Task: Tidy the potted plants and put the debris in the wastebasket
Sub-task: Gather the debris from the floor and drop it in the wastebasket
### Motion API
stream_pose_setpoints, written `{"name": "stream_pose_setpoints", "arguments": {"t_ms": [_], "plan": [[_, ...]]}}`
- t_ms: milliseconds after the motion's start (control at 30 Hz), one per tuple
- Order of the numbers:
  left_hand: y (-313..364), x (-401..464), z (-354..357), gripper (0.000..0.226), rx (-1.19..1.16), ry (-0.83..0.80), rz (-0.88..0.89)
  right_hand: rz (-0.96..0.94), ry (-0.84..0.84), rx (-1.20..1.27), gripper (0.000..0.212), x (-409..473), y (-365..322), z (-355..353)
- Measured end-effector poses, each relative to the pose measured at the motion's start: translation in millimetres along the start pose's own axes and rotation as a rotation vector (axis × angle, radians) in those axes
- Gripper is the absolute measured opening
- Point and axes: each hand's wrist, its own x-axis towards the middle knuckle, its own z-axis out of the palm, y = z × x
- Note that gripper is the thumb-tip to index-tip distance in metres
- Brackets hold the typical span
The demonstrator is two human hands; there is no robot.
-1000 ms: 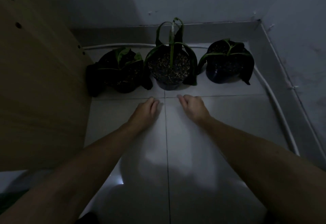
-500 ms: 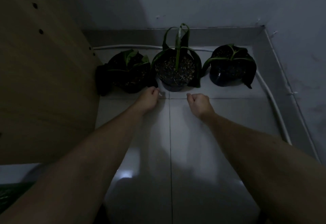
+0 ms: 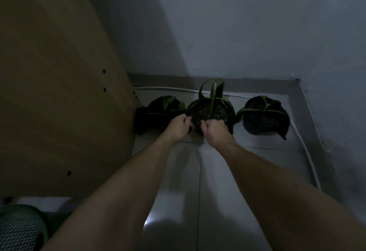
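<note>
Three dark potted plants stand in a row on the tiled floor in a dim corner. The middle pot (image 3: 216, 112) holds pebbly soil and a tall drooping green leaf. My left hand (image 3: 179, 125) is curled against its left rim, beside the left pot (image 3: 158, 110). Over the front rim of the middle pot my right hand (image 3: 214, 130) sits with its fingers closed. The right pot (image 3: 264, 121) stands apart, untouched. A green mesh wastebasket (image 3: 18, 229) shows at the bottom left corner.
A tall wooden panel (image 3: 59, 92) walls off the left side, close to the left pot. A white cable (image 3: 309, 157) runs along the skirting behind and to the right of the pots. Grey walls meet at the far right corner.
Both hands have moved forward from the bare tile to the middle pot and closed on its rim. The camera has tilted up, so the pots sit lower in view.
</note>
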Motion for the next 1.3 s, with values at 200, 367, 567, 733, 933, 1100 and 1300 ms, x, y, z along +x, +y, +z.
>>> {"name": "stream_pose_setpoints", "arguments": {"t_ms": [200, 367, 567, 733, 933, 1100, 1300], "plan": [[24, -36, -43, 0.032, -0.021, 0.117, 0.003, -0.153, 0.01, 0.018, 0.049, -6, -37, -34], [32, -95, -65, 0.034, -0.047, 0.177, -0.064, -0.256, -0.047, -0.016, 0.043, -46, -72, -58], [7, -182, -75, 0.032, -0.063, 0.303, -0.134, -0.398, -0.17, -0.055, 0.045, -103, -102, -46], [-35, -258, -95, 0.033, 0.017, 0.412, -0.246, -0.496, -0.348, -0.069, 0.04, -150, -129, -8], [-94, -327, -131, 0.03, 0.013, 0.551, -0.384, -0.681, -0.552, -0.092, 0.041, -221, -177, 55], [-151, -373, -174, 0.03, -0.057, 0.646, -0.462, -0.775, -0.641, -0.04, 0.045, -269, -229, 98], [-225, -390, -214, 0.039, -0.053, 0.719, -0.538, -0.781, -0.644, -0.051, 0.044, -283, -294, 155]]}}
